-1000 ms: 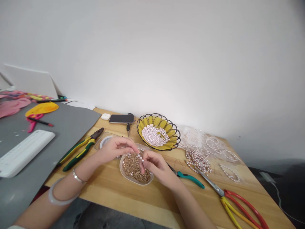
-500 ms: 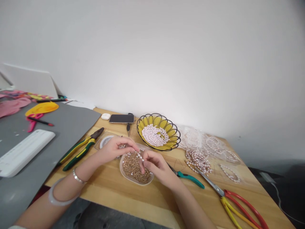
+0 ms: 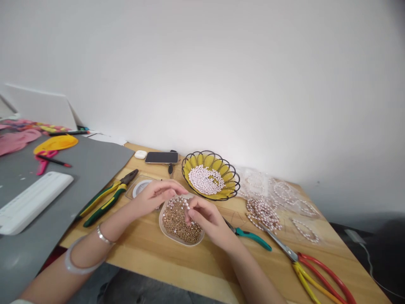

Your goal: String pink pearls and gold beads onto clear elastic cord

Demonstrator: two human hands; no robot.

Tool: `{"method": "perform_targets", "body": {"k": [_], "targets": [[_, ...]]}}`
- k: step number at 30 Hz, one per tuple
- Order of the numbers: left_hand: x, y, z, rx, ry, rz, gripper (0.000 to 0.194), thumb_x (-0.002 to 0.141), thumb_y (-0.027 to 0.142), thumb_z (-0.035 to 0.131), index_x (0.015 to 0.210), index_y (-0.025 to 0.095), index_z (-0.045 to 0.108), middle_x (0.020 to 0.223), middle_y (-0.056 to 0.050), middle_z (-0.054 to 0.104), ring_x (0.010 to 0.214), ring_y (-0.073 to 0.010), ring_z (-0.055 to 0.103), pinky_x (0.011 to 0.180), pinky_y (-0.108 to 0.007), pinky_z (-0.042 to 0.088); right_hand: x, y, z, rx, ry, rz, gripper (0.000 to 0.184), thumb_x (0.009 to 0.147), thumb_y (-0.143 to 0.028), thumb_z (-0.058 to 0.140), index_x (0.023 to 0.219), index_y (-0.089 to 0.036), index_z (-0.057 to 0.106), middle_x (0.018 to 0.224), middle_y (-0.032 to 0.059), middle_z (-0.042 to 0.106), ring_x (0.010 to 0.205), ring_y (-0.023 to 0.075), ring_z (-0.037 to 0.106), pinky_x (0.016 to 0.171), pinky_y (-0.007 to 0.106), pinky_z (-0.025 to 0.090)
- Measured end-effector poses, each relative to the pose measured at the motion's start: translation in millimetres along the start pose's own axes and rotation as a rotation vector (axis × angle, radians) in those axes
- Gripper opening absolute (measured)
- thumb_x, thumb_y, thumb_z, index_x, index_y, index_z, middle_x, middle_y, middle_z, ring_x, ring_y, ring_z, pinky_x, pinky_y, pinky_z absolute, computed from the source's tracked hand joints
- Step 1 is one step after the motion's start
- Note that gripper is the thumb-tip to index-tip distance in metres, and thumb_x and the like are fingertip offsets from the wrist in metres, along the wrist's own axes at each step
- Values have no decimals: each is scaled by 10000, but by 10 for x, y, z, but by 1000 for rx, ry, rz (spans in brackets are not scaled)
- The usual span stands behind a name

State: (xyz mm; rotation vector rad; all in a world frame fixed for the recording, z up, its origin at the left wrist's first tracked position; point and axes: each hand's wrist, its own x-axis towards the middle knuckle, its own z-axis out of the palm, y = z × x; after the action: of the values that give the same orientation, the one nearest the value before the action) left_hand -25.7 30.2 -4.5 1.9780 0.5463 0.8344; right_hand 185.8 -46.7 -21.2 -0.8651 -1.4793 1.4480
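the fingers [image 3: 172, 185] of the left hand [image 3: 147, 203] were curved above the near-left rim of the container, thumb and forefinger slightly parted, and whether they pinched any thread could not be told; those of the right hand [image 3: 210, 219] were closed on one end of a short strand of pale beads [image 3: 187, 203]. from the left, green-and-yellow pliers [image 3: 124, 182] lay on the bench [image 3: 152, 258], then a white spool [image 3: 139, 188] partly behind the left hand. beneath the fingers, the container [image 3: 173, 239] held plenty of loose gold beads [image 3: 177, 223], with that strand along its far side; it looked unfinished, though its full length was unclear. just beyond, the basket [image 3: 226, 171] carried pale loose beads [image 3: 202, 179], apparently unstrung. farther right, past a teal-handled tool [image 3: 253, 237], a heap of strands [image 3: 262, 213] seemed already strung, touching the tip of the big scissors [image 3: 292, 253]. clear bags [image 3: 268, 185] behind it and to its right showed beaded loops that looked complete, one of them [image 3: 303, 230] lying nearer the bench's right edge.
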Motion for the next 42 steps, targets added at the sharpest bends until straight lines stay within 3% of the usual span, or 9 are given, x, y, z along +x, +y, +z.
{"method": "perform_targets", "body": {"k": [5, 11, 18, 25, 31, 36, 39, 42], "targets": [[17, -28, 21, 182, 33, -22, 252, 995, 268, 466, 997, 166, 697, 951, -73, 746, 877, -168, 685, 780, -271, 516, 13, 61, -26, -21, 104, -126, 288, 957, -473, 585, 830, -214, 572, 787, 22, 576, 736, 183, 553, 731, 329, 454], [9, -127, 85, 571, -169, 64, 359, 1010, 285, 479, 702, 168, 621, 645, 2, 553, 624, -151, 535, 603, -257, 382, 39, 64, -45, 22, 219, -170, 281, 955, -463, 592, 820, -220, 557, 763, 10, 590, 687, 171, 551, 706, 323, 457], [3, -144, 96, 586, -228, 82, 198, 1022, 228, 452, 947, 173, 627, 854, -40, 634, 795, -179, 604, 691, -265, 427, 38, 58, -66, 65, 259, -168, 272, 949, -439, 613, 802, -215, 562, 751, 2, 609, 667, 158, 570, 688, 305, 465], [-22, -153, 99, 585, -201, 24, 171, 992, 266, 529, 867, 176, 603, 742, 1, 617, 648, -144, 565, 596, -239, 379, 40, 92, -73, 82, 267, -177, 266, 949, -423, 619, 793, -212, 576, 741, -3, 617, 662, 154, 573, 680, 296, 463], [-9, -132, 101, 673, -200, 42, 289, 1028, 275, 410, 858, 174, 621, 678, -1, 593, 604, -157, 542, 562, -252, 345, 33, 103, -76, 107, 274, -172, 250, 949, -412, 624, 804, -215, 572, 736, -8, 623, 659, 153, 575, 685, 299, 459], [3, -189, 134, 712, -193, 144, 322, 1026, 298, 453, 805, 176, 653, 705, -20, 601, 693, -188, 559, 648, -277, 403, 44, 109, -77, 103, 270, -187, 259, 956, -416, 615, 801, -213, 571, 719, -9, 622, 649, 151, 572, 676, 297, 451], [-2, -239, 198, 755, -208, 204, 158, 996, 197, 514, 935, 183, 659, 888, -46, 682, 879, -217, 604, 817, -335, 429, 46, 106, -71, 101, 271, -192, 256, 956, -408, 616, 800, -210, 575, 718, -9, 621, 647, 147, 571, 669, 292, 447], [-6, -278, 267, 841, -260, 251, 194, 967, 85, 520, 1046, 195, 659, 1048, -52, 717, 1006, -225, 614, 925, -376, 389, 46, 90, -59, 99, 277, -189, 257, 952, -402, 623, 790, -207, 576, 712, -10, 616, 640, 145, 566, 668, 292, 446]]}}
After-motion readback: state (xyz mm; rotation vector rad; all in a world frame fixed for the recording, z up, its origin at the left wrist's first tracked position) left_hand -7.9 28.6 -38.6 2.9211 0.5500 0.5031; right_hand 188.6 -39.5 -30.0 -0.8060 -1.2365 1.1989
